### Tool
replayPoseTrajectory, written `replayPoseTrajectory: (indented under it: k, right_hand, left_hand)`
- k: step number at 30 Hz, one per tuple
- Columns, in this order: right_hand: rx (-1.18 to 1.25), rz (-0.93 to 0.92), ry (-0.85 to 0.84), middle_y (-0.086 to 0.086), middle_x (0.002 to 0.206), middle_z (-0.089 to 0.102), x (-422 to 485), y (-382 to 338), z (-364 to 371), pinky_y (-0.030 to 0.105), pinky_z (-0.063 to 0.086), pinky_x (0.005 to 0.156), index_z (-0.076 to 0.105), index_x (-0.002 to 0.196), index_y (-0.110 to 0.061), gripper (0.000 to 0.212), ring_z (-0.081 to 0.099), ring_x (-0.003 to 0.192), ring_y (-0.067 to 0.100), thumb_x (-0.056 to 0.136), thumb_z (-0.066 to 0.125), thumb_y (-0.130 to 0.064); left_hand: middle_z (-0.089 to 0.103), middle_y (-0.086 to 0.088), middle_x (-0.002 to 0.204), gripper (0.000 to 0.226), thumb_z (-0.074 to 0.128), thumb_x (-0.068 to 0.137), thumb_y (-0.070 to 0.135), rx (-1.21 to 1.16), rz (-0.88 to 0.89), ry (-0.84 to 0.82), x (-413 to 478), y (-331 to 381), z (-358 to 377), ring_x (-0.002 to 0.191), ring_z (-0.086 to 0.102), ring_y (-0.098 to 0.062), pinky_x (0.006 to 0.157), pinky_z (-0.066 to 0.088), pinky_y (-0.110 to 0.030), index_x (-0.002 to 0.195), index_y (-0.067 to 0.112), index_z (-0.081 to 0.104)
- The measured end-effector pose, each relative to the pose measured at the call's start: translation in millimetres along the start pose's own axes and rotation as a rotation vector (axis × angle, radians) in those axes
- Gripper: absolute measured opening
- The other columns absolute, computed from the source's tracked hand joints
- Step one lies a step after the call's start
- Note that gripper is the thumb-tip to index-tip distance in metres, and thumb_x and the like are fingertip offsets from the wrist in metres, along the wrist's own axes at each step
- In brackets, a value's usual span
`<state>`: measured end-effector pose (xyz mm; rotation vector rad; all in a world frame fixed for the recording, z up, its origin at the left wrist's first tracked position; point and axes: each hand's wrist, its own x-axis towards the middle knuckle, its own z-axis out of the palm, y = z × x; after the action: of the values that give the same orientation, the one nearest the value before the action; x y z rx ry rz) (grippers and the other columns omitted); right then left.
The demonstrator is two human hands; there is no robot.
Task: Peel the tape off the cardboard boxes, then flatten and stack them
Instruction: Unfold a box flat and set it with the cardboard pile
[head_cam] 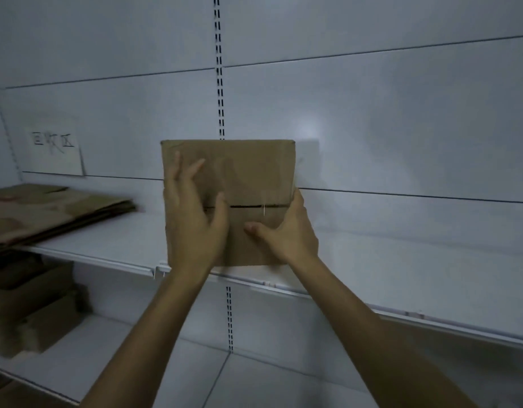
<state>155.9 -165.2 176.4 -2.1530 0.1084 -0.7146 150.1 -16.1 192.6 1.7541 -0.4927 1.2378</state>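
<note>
A brown cardboard box is held up in front of the white shelf, its flap side facing me with a dark seam across the middle. My left hand lies on the box's left part, fingers straight and spread, the thumb near the seam. My right hand holds the box's right edge, thumb laid across the lower flap and fingers hidden behind. A thin strip of clear tape crosses the seam near the right. Flattened cardboard boxes lie stacked on the shelf at the left.
The white shelf board runs across the middle, backed by white wall panels with a slotted upright. A paper sign leans at the back left. Unflattened boxes sit on the lower shelf at left.
</note>
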Motion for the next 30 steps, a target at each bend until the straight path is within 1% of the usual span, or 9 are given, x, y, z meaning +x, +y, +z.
replayPoseTrajectory:
  k: [4, 8, 12, 16, 21, 24, 25, 28, 30]
  right_hand:
    - [0.082, -0.134, 0.066, 0.003, 0.125, 0.061, -19, 7, 5, 0.029, 0.047, 0.084, 0.032, 0.146, -0.028, 0.065, 0.059, 0.109, 0.024, 0.089, 0.063, -0.031]
    - [0.064, -0.292, 0.009, 0.007, 0.097, 0.068, -42, -1, 1, 0.032, 0.048, 0.070, 0.051, 0.134, -0.027, 0.039, 0.063, 0.087, 0.024, 0.098, 0.042, -0.014]
    - [0.133, -0.373, -0.110, -0.012, 0.068, 0.057, -58, 10, -6, 0.024, 0.041, 0.060, 0.057, 0.084, -0.039, 0.036, 0.053, 0.064, 0.003, 0.100, 0.041, -0.010]
    - [0.506, -0.131, -0.078, -0.001, 0.084, 0.073, -55, 18, -30, 0.014, 0.050, 0.066, 0.069, 0.096, -0.014, 0.029, 0.070, 0.074, 0.010, 0.100, 0.042, -0.004]
    - [1.261, 0.378, 0.132, 0.011, 0.087, 0.074, -30, 56, -80, 0.027, 0.060, 0.066, 0.062, 0.091, -0.010, 0.004, 0.073, 0.070, 0.018, 0.087, 0.062, -0.010]
    - [1.465, 0.380, 0.222, 0.010, 0.090, 0.075, -32, 82, -105, 0.028, 0.059, 0.057, 0.064, 0.092, -0.013, 0.081, 0.074, 0.075, 0.020, 0.017, 0.094, -0.017]
    - [1.452, 0.366, 0.258, 0.009, 0.093, 0.074, -35, 85, -111, 0.026, 0.058, 0.056, 0.066, 0.090, -0.015, 0.074, 0.074, 0.077, 0.019, 0.021, 0.093, -0.016]
    - [1.297, 0.344, 0.246, 0.002, 0.090, 0.074, -47, 75, -108, 0.020, 0.057, 0.058, 0.064, 0.089, -0.018, 0.007, 0.073, 0.073, 0.012, 0.088, 0.062, -0.012]
    - [1.158, 0.358, 0.207, 0.001, 0.082, 0.075, -59, 68, -94, 0.020, 0.057, 0.059, 0.065, 0.093, -0.016, 0.013, 0.072, 0.073, 0.013, 0.094, 0.054, -0.009]
  left_hand:
    - [0.007, -0.009, 0.159, 0.063, 0.058, 0.086, 0.033, 0.051, -0.040, -0.166, 2, 17, 17, 0.145, 0.006, -0.026, 0.116, 0.014, -0.043, 0.143, 0.020, 0.034]
    - [-0.029, -0.004, 0.154, 0.095, 0.055, 0.075, 0.071, 0.180, -0.156, -0.329, 34, 44, 39, 0.137, -0.030, -0.039, 0.104, -0.007, -0.071, 0.149, 0.039, 0.005]
    - [-0.019, 0.001, 0.158, 0.078, 0.068, 0.069, 0.065, 0.035, -0.219, -0.212, 46, 33, 37, 0.142, -0.023, -0.034, 0.105, 0.004, -0.074, 0.137, 0.041, 0.036]
    - [0.002, 0.001, 0.159, 0.045, 0.071, 0.070, 0.059, -0.068, -0.235, -0.206, 54, 4, 21, 0.146, -0.008, -0.024, 0.110, 0.019, -0.063, 0.106, 0.041, 0.051]
    - [0.009, 0.000, 0.158, 0.048, 0.056, 0.076, 0.053, -0.063, -0.184, -0.181, 57, -11, 18, 0.146, -0.002, -0.024, 0.111, 0.021, -0.059, 0.121, 0.039, 0.047]
    - [0.005, -0.003, 0.159, 0.058, 0.051, 0.083, 0.052, -0.024, -0.147, -0.182, 57, -18, 26, 0.146, 0.001, -0.028, 0.112, 0.021, -0.058, 0.138, 0.038, 0.037]
    - [0.008, -0.006, 0.159, 0.057, 0.051, 0.086, 0.049, -0.003, -0.123, -0.160, 58, -17, 29, 0.146, 0.006, -0.029, 0.111, 0.023, -0.057, 0.139, 0.035, 0.037]
    - [0.034, -0.012, 0.147, 0.043, 0.051, 0.092, 0.034, -0.005, 0.050, 0.030, 58, -7, 45, 0.135, 0.034, -0.023, 0.106, 0.036, -0.048, 0.131, 0.016, 0.050]
    - [0.043, -0.012, 0.139, 0.036, 0.047, 0.094, 0.026, -0.048, 0.119, 0.124, 53, -3, 60, 0.128, 0.041, -0.019, 0.103, 0.038, -0.047, 0.125, 0.010, 0.053]
